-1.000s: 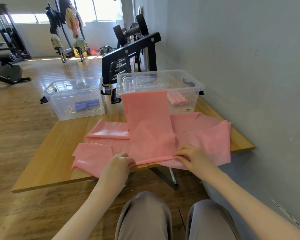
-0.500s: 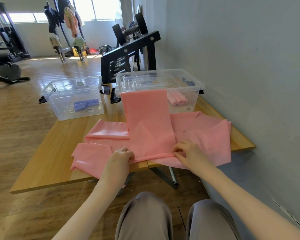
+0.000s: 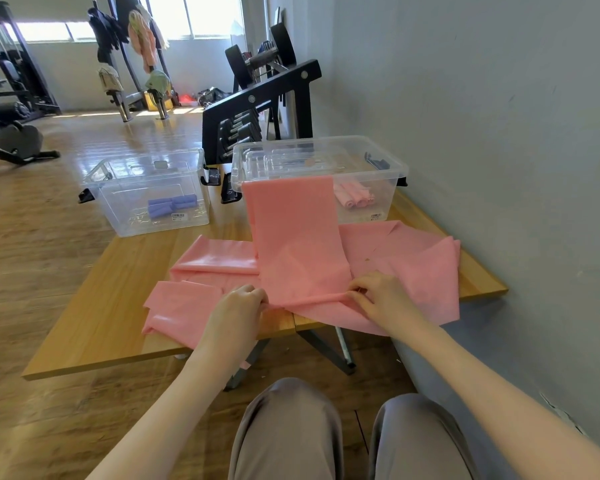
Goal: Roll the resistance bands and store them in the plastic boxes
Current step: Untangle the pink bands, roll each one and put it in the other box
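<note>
Both bare forearms reach forward from the lower frame, converging slightly; left hand (image 3: 238, 308) knuckles up, back of hand to camera, fingers (image 3: 257, 295) curled down and pinching at their tips; right hand (image 3: 381, 296) angled inward, palm down, fingers (image 3: 355, 295) bent and pinching; wrists roughly level, hands apart at the same depth; knees in grey trousers visible below, between the arms.

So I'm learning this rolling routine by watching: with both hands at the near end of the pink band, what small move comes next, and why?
Probably turn that near edge over once more, away from the body. The left hand and right hand pinch the pink band where only a thin roll has formed, and most of it lies flat, its far end draped up the right box.
</note>
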